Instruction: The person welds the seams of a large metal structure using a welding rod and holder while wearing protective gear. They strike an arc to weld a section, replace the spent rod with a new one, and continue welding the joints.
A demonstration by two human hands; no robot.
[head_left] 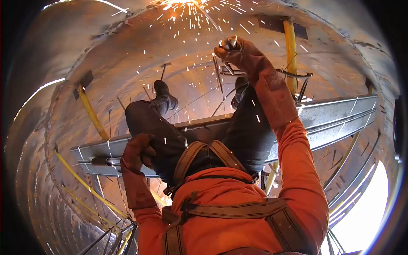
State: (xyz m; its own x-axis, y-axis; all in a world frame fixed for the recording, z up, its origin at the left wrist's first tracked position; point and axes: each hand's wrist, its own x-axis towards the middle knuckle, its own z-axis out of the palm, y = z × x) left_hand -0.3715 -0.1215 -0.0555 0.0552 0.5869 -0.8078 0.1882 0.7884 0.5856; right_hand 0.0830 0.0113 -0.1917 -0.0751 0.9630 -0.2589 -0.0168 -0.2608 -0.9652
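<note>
In the head view, the inside of a large steel cylinder was seen, with a person in an orange jacket and a webbing harness seated on a metal beam that crossed the shell. Welding was judged to be under way: sparks were being thrown from a point on the curved wall overhead, so the seam there was taken as only partly run, though how much had been finished and how much was left could not be told from the glare. The right hand, gloved, was raised toward the sparks, and its grip was closed around an electrode holder, from which a thin rod was pointed up at the wall. The left hand, also gloved, was lowered beside the knee, resting curled against the dark trouser leg just above the beam; nothing was seen held in it. Yellow braces were fixed against the shell.
</note>
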